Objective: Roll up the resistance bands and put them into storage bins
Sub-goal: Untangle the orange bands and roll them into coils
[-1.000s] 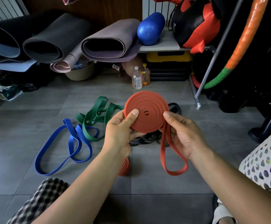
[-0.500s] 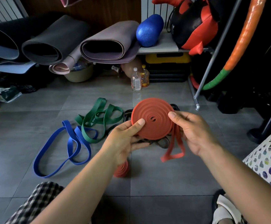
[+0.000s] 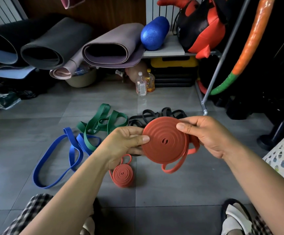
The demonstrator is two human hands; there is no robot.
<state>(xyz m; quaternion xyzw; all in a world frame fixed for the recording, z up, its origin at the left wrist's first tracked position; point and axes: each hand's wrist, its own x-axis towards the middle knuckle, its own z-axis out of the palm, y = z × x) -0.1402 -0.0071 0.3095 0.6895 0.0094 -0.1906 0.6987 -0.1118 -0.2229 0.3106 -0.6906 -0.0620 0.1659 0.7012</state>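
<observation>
Hidden parts, head view: fingers of the left hand lie behind the rolled red band, only the thumb showing on its face; black band on the floor is partly covered by the coil and the right hand; perforated white bin is cut off by the right edge, its inside out of sight; both forearms run out of the bottom edge
Left hand: reaches in from lower left; thumb pressed flat on the coil's left rim, fingers curled behind; it pinches the coil
Right hand: reaches in from lower right; thumb on the upper right of the face, fingers wrapped over the far rim; it grips the coil; whether it also holds the free strand cannot be told
Rolled red band: held in the air between both hands, above the grey tiled floor; flat spiral face turned towards the camera, slightly tilted; round disc, so no long axis
Loose tail: leaves the coil's lower right edge; loops down and left beneath it
Smaller red coil: flat on the floor, just below the left wrist; short loop free at its upper side
Blue band: unrolled on the floor, left; long axis from near left to far right
Green band: unrolled, beyond the blue one, crossing over it
Bin: near right, well apart from the coil
</observation>
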